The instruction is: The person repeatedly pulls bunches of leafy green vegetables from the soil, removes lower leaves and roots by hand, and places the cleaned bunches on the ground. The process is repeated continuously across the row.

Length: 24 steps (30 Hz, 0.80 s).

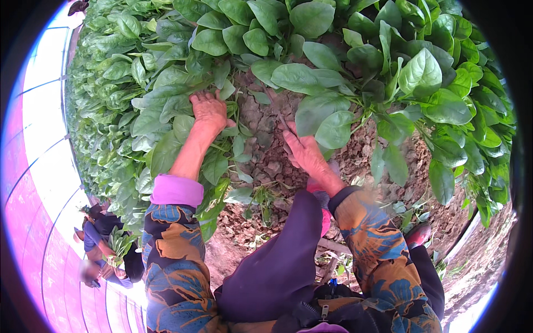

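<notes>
My left hand (209, 110) is spread on the stems and leaves of leafy green plants (166, 104) that look like spinach, at the left edge of a bare soil patch (266, 154). Its fingertips are partly among the leaves, and whether they grip any stems cannot be told. To the right, my right hand (303, 149) is closed around a thin, long-handled tool (277, 106) that points up and away over the soil. The tool's far end is hidden near the leaves. Broad leaves (335, 127) hang just right of that hand.
Dense plants (445, 104) stand ahead and at right. Cut leaves and stems (262, 195) lie on the soil before my knee. My shoe (418, 235) rests at right. Other people (106, 249) at lower left hold a leafy bunch (120, 245), beside a greenhouse-like frame wall (46, 166).
</notes>
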Each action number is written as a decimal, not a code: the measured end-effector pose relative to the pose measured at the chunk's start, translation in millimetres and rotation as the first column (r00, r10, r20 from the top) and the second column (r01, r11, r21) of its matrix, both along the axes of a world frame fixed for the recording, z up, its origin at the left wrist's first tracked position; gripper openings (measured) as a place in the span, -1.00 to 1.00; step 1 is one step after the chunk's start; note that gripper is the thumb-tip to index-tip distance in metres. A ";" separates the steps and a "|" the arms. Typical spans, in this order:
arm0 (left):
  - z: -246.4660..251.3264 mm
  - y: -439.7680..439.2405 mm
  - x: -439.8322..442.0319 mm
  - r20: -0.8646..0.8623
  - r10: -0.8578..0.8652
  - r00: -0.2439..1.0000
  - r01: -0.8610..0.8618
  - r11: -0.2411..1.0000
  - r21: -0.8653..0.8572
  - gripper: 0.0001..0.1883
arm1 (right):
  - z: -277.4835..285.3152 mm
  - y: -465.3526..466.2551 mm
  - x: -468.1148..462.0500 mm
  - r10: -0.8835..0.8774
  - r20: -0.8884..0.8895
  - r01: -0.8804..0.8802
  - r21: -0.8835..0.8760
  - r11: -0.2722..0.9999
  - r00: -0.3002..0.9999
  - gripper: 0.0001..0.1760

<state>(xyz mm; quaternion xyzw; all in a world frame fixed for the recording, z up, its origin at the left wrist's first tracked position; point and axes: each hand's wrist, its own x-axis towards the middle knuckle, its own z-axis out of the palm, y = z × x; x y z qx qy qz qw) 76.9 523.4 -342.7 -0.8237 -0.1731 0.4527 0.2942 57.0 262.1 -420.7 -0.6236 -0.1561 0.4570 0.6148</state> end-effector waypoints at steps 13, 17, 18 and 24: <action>-3.4 6.7 -10.2 0.085 -0.014 0.996 0.010 0.999 0.043 0.11 | -20.9 45.5 -13.1 -0.276 0.581 0.304 0.051 0.951 0.766 -0.72; -2.8 8.1 -5.6 0.095 0.045 0.994 -0.050 0.998 0.047 0.10 | -32.8 58.6 -13.4 -0.320 0.669 0.349 0.096 0.932 0.671 -0.75; -3.0 11.8 -7.0 0.123 0.038 0.992 -0.038 0.999 0.003 0.08 | -34.1 65.2 -15.1 -0.306 0.659 0.376 0.037 0.926 0.687 -0.75; -1.7 14.8 -14.1 0.250 0.009 0.968 0.015 0.995 -0.096 -0.10 | -32.8 80.8 -21.0 -0.046 0.582 0.254 -0.281 0.926 0.812 -0.76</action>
